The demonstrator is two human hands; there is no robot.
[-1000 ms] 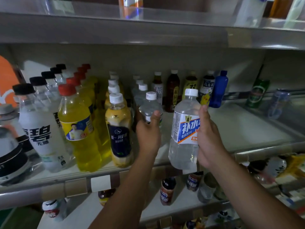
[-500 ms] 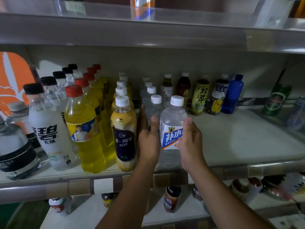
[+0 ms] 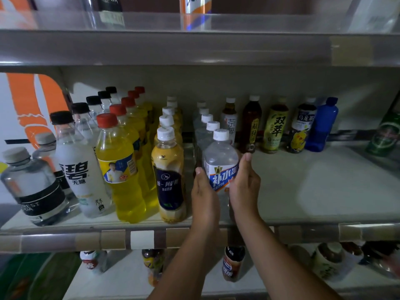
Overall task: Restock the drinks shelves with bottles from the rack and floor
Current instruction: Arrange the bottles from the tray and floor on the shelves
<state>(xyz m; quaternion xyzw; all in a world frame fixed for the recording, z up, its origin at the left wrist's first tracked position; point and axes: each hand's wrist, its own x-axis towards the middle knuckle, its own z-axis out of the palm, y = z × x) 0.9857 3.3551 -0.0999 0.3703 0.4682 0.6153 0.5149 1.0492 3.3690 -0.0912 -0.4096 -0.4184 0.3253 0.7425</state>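
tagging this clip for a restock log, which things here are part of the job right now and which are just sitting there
In the job:
- clear bottle with blue label, held at the shelf front
- left hand, right hand
- row of matching clear bottles behind it
- middle shelf

Just sitting there:
- yellow soda bottles
- milk tea bottle
- blue bottle
- green can

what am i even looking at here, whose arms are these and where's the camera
No machine here: a person wears a camera on their head, looking forward and down, so those arms are their own. They face a drinks shelf. The left hand and right hand hold a clear bottle with a blue and white label from both sides, at the front of a row of white-capped bottles. To its left stand a milk tea bottle and yellow drinks with red caps. The shelf's right side is mostly bare.
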